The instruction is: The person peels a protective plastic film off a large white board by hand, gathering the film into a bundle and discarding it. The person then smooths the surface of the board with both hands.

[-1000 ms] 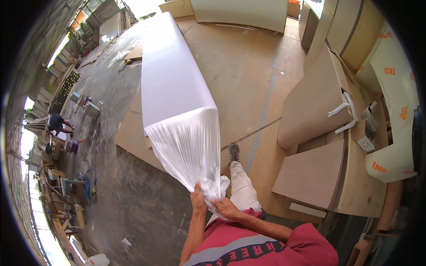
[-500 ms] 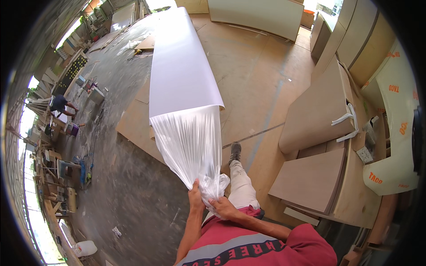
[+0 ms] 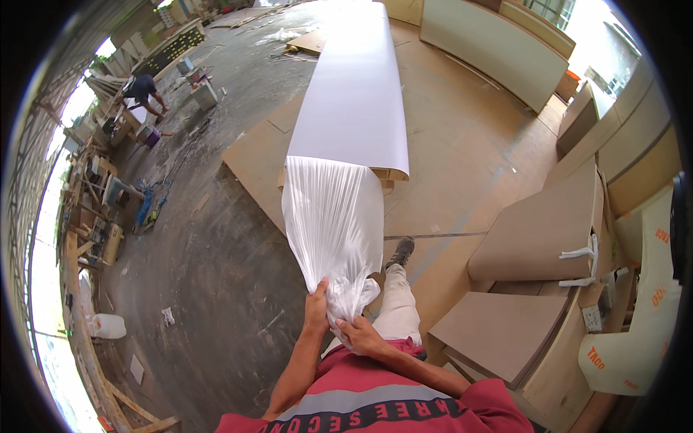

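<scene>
A long white panel [image 3: 351,101] stretches away from me, glossy on top, with a brown edge showing at its near right corner. From its near end a sheet of clear plastic film [image 3: 333,206] runs toward my body, pulled into many tight pleats. My left hand [image 3: 316,307] grips the film's gathered left side. Lower and to the right, my right hand [image 3: 359,335] clutches the bunched end against my waist. Crumpled film bulges between the two hands. Their fingertips are partly hidden in the folds.
Brown boards [image 3: 499,328] are stacked at my right, beside a curved brown panel [image 3: 538,224]. Wooden sheets [image 3: 462,144] cover the floor under the white panel. At far left another person [image 3: 142,97] bends over near buckets. A white jug [image 3: 108,326] lies at lower left.
My view has swung, so the white panel appears farther right. More of the panel's brown near edge shows at its right corner. Both hands keep their grip on the film.
</scene>
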`<state>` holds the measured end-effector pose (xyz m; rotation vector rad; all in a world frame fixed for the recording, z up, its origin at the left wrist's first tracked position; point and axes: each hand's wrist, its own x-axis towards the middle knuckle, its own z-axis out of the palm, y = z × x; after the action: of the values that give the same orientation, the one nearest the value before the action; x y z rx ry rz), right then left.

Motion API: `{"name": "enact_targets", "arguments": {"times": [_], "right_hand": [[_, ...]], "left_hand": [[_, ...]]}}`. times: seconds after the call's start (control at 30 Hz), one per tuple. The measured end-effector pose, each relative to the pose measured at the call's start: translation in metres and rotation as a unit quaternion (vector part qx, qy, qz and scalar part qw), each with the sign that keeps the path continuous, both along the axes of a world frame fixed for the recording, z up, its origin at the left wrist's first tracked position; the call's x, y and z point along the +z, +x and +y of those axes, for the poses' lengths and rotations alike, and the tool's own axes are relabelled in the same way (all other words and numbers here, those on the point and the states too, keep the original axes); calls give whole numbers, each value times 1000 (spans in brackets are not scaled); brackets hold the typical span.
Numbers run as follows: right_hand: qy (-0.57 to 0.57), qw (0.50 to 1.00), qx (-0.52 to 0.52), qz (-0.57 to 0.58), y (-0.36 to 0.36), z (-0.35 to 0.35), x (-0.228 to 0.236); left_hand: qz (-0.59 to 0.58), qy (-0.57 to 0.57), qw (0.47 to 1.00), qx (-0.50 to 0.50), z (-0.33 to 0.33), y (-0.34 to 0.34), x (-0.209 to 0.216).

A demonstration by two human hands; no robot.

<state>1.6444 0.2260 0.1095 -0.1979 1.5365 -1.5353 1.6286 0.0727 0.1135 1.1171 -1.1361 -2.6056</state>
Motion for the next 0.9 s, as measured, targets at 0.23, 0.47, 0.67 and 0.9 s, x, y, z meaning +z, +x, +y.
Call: {"name": "enact_targets", "arguments": {"times": [0.23, 0.47, 0.67, 0.9], "right_hand": [[-49, 997, 45, -48, 4, -4, 50], [-37, 988, 120, -88, -2, 0, 81], [-130, 987, 93, 2, -12, 13, 69], [-24, 995, -18, 95, -41, 23, 66]], "left_hand": [[2, 0, 999, 36, -18, 23, 14], [2, 15, 998, 55, -27, 42, 23], [13, 4, 996, 89, -32, 52, 44], [-120, -350, 914, 165, -94, 95, 5]]}}
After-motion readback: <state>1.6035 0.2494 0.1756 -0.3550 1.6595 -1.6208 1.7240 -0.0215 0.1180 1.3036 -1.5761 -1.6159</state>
